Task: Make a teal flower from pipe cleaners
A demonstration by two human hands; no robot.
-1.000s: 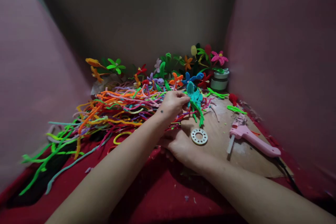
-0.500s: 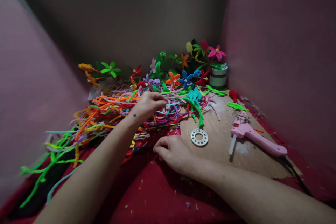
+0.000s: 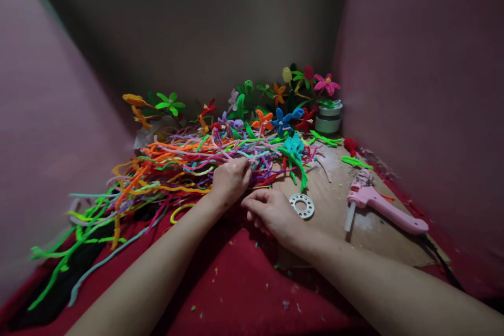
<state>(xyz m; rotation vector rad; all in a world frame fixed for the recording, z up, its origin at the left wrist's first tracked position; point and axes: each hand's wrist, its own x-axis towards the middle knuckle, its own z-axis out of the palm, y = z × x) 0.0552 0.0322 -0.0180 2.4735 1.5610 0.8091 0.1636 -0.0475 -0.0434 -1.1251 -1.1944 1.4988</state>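
My left hand (image 3: 230,181) is closed with its fingers curled at the front edge of a heap of coloured pipe cleaners (image 3: 173,155). Whatever its fingertips hold is hidden. Close by on the right, my right hand (image 3: 275,218) is closed too, thumb and forefinger pressed together, and I cannot make out anything in the pinch. Touching or just behind that hand in view, a white ring with holes (image 3: 302,206) lies on the wooden board (image 3: 331,231). A turquoise pipe-cleaner flower (image 3: 293,146) with green stems rests on the heap's right end.
A pink glue gun (image 3: 388,209) lies on the board at the right, its cord running off the front corner. Pipe-cleaner flowers (image 3: 281,121) line the back by a lidded jar (image 3: 328,117). Green scraps dot the red cloth (image 3: 236,294). Walls stand on both sides.
My left hand has come down and nearer, out of the middle of the heap. My right hand has moved right and slightly up, so the two hands are closer and the ring is partly covered.
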